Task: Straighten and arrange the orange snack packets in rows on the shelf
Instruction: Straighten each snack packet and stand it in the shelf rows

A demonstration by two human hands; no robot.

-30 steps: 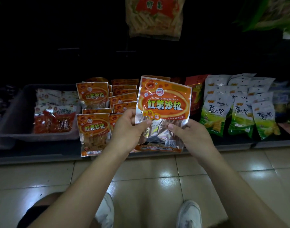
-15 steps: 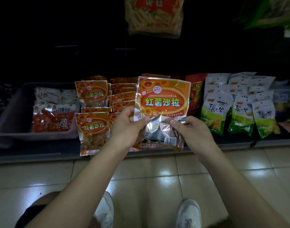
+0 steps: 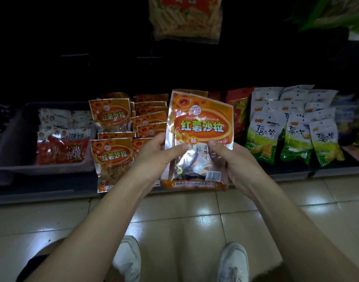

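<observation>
Orange foil packet (image 3: 201,127) is up in both hands, held in front of the shelf (image 3: 52,188) and not on it yet. The left hand (image 3: 154,157) pinches its left edge about halfway down. The right hand (image 3: 233,161) pinches the right edge at roughly the same height. Both thumbs are on the front and the other fingers are curled behind. It's upright with the label facing me, long axis running top to bottom, and the top edge slopes down a bit toward the right.

The other orange packets (image 3: 111,115) sit on the shelf just left of the hands, in what looks like 2 loose columns, same way up. So the left hand is the nearer 1 to that group. My guess is the packet needs to go forward and slightly left to line up with them, long axis matching theirs.

Can't tell if there's a free slot right behind it, since the packet and hands block that bit of shelf. Green and white packets (image 3: 292,137) fill the right side, and a grey tray (image 3: 9,143) sits further left.
</observation>
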